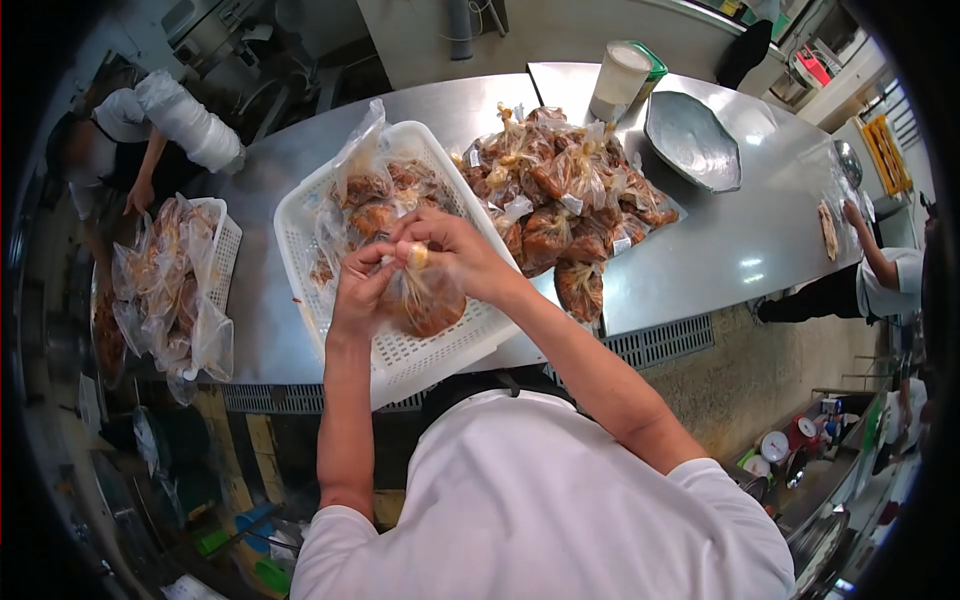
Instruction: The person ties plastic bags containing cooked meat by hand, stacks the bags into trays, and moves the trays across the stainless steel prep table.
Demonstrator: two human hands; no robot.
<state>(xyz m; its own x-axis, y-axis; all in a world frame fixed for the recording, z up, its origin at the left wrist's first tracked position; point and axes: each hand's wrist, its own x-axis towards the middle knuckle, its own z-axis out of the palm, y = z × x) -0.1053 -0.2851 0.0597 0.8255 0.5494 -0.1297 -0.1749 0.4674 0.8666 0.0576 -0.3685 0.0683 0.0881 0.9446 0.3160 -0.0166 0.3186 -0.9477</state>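
Both my hands pinch the gathered neck of a clear plastic bag [432, 303] with reddish-brown food inside. My left hand [366, 280] grips the twisted top from the left, fingers closed. From the right, my right hand [456, 258] closes on the same neck, where something yellowish shows. The bag hangs over a white perforated basket [300, 225]. More bagged brown food [375, 195] lies in the basket, partly hidden behind my hands. Just right of the basket is a heap of tied bags [560, 190] of similar food, some with white labels.
A dark grey irregular tray [692, 140] and a white container [620, 80] stand on the steel table [700, 250]. At left, a co-worker's hand [140, 195] is near another basket [228, 250] with large plastic bags. At right, another person's arm [872, 240] reaches over the table.
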